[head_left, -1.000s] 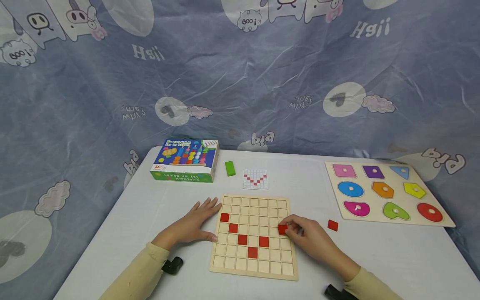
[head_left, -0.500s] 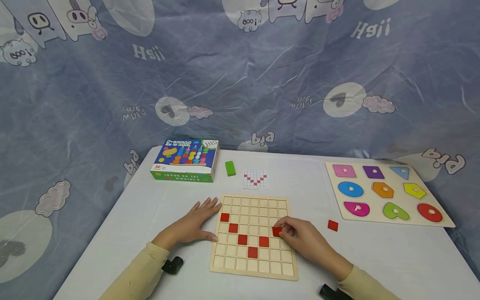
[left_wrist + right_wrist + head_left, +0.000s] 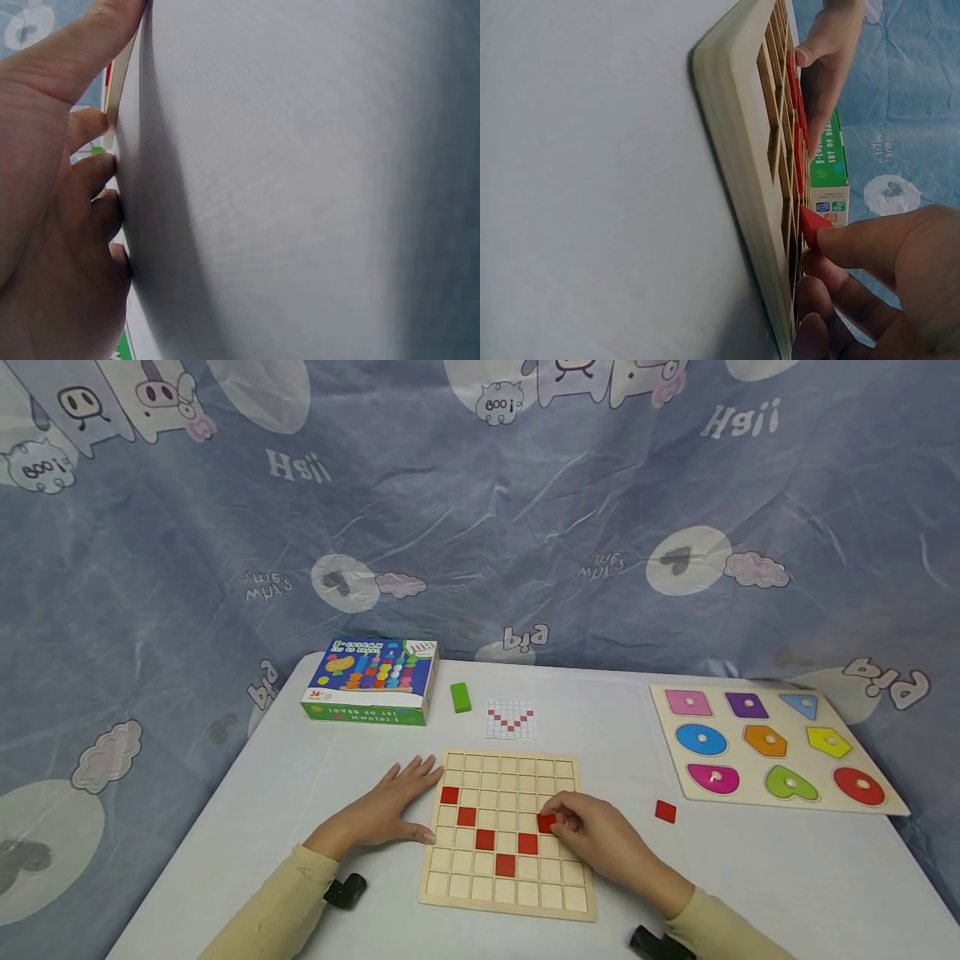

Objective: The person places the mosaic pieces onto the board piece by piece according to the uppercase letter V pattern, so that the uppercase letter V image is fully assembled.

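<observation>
A wooden grid board [image 3: 517, 893] lies flat on the white table, with several red square tiles [image 3: 505, 865] set in its cells in a slanting pattern. My right hand [image 3: 611, 843] pinches one red tile [image 3: 546, 823] between thumb and fingers over the board's right half; in the right wrist view this tile [image 3: 812, 225] is tilted against the grid. My left hand [image 3: 386, 806] lies with fingers spread at the board's left edge, thumb and fingertips right at the rim. In the left wrist view its straight thumb [image 3: 82, 45] reaches the wooden edge.
Another red tile [image 3: 665, 811] lies on the table right of the board. Behind the board are a small printed pattern card [image 3: 512, 718], a green block [image 3: 461, 697] and a bead-set box [image 3: 371, 681]. A shape puzzle board [image 3: 772, 785] lies at the right.
My right hand has slid a little to the left across the board with the red tile pinched in it. The left hand stays in place.
</observation>
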Demonstrator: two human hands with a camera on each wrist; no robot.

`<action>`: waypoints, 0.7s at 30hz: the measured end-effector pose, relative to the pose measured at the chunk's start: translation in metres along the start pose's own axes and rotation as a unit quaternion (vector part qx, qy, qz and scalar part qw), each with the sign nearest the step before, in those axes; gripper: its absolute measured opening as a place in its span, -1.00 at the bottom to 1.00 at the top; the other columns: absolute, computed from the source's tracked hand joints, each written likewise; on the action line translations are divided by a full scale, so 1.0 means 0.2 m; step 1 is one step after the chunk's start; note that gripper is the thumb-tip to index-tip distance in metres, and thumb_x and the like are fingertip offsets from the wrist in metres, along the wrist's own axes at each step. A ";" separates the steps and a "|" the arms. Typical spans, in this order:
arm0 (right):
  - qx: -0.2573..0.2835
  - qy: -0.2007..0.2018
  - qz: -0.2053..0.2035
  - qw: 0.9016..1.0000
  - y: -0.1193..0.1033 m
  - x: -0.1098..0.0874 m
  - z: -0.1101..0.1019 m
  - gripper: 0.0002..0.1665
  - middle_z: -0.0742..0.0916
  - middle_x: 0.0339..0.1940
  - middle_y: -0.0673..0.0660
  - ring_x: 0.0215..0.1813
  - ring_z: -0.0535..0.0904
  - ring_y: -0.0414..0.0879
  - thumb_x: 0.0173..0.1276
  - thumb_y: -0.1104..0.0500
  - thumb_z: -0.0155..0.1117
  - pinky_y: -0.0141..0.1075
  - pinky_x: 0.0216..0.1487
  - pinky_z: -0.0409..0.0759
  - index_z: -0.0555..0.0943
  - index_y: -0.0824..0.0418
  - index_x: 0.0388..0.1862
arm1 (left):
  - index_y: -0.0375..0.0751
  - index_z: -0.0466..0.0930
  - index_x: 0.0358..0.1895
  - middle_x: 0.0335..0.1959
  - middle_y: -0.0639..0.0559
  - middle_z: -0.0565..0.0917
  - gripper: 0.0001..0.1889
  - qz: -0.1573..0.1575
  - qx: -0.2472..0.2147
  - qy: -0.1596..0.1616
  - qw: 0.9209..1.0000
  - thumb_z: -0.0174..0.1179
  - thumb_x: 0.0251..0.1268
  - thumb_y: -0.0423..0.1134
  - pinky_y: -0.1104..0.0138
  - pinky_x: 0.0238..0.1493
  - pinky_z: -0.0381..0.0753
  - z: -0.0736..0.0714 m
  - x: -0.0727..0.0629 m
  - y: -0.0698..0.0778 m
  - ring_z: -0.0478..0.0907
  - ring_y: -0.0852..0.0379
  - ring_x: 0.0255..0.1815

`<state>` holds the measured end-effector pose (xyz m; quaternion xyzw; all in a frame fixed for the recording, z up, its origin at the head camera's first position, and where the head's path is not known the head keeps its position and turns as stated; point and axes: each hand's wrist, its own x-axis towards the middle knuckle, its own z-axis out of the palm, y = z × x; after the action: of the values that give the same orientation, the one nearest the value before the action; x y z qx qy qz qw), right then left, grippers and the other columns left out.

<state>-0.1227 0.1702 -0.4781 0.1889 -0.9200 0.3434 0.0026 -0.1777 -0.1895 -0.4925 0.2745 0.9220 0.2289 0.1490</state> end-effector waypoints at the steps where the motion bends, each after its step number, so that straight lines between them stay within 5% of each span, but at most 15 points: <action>1: 0.000 0.000 0.000 1.000 0.00 0.00 0.00 -0.76 0.55 -0.45 -0.24 -0.38 0.46 -0.33 0.29 0.29 0.46 -0.43 -0.33 0.52 0.69 -0.04 -0.17 | -0.03 0.08 0.65 0.68 -0.06 -0.03 0.14 0.000 0.000 0.000 1.000 0.44 0.03 0.29 -0.10 0.63 -0.28 0.00 0.00 0.00 -0.23 -0.09 0.69; 21: -0.028 0.002 -0.006 1.000 0.01 0.00 0.01 -0.70 0.65 -0.22 -0.18 -0.34 0.49 -0.28 0.22 0.28 0.52 -0.44 -0.35 0.49 0.70 -0.04 -0.13 | 0.05 0.05 0.65 0.68 0.01 -0.03 0.15 -0.003 0.005 0.006 1.000 0.42 0.01 0.35 -0.05 0.64 -0.28 0.01 0.00 -0.01 -0.23 -0.05 0.69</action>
<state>-0.1235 0.1715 -0.4807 0.1935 -0.9280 0.3181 0.0114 -0.1783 -0.1907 -0.4956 0.2713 0.9249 0.2252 0.1425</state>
